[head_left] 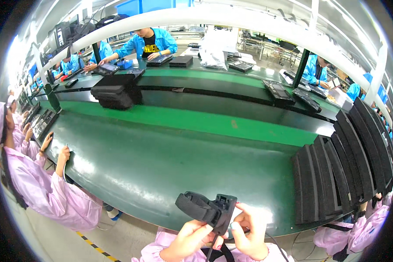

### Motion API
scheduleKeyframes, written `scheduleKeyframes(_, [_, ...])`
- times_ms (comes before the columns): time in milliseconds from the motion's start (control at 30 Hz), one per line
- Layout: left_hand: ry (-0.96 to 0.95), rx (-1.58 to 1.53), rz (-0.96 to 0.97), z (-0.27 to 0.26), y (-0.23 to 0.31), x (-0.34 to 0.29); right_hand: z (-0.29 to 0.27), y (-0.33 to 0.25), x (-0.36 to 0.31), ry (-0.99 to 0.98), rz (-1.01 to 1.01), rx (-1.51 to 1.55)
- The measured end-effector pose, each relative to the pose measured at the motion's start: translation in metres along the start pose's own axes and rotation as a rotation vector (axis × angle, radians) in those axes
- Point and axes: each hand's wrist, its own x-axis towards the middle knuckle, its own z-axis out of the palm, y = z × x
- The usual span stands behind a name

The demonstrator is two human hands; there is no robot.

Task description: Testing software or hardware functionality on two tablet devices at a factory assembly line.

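Close to the table's near edge, I hold up a black device (223, 213) with a boxy plastic body. A wide black fabric strap (198, 207) loops out from its left side. My left hand (188, 240) grips the lower left of the body, thumb and fingers closed by the strap's base. On the other side, my right hand (250, 231) pinches it, with the index finger on the upper right edge and the thumb lower down. A thin dark cable (214, 247) hangs below the device between my hands. The hands partly cover the device's lower part.
The green worktable (131, 161) spreads ahead. Tall stacked black foam trays (336, 170) stand at the right. A black foam stack (115, 91) sits on the far line. Pink-sleeved people work at both sides; a person in blue (155, 43) works across. A white pipe (205, 16) crosses above.
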Motion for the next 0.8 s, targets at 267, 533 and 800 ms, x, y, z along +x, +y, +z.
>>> scheduleKeyframes(267, [0.038,-0.343,-0.031,0.01,0.001,0.001,-0.001,0.004,-0.003,-0.016,-0.087,-0.089])
scheduleKeyframes(533, [-0.066,-0.193,-0.023,-0.007,-0.007,-0.002,-0.004,0.014,-0.01,-0.06,-0.185,-0.051])
scheduleKeyframes(800, [-0.352,-0.273,-0.019,-0.048,-0.03,0.004,0.0,-0.007,-0.007,-0.116,-0.209,-0.024])
